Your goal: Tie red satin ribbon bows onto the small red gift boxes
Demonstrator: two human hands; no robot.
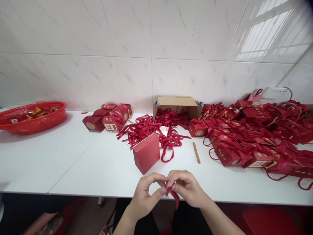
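Observation:
My left hand [146, 194] and my right hand [186, 187] meet at the front edge of the white table [73, 163], fingers pinched together on a short red ribbon [174, 195] whose end hangs down between them. Just beyond my hands stands a plain red paper box [146, 152], tilted on its corner. Behind it lies a tangle of red ribbons [151, 129].
A red basket [33, 117] holding wrapped items sits at the far left. Several finished red gift boxes [107, 119] stand near the wall. An open cardboard carton [177, 105] lies behind the ribbons. Many flat red boxes with ribbon handles [259, 137] cover the right side. A wooden stick [196, 152] lies nearby.

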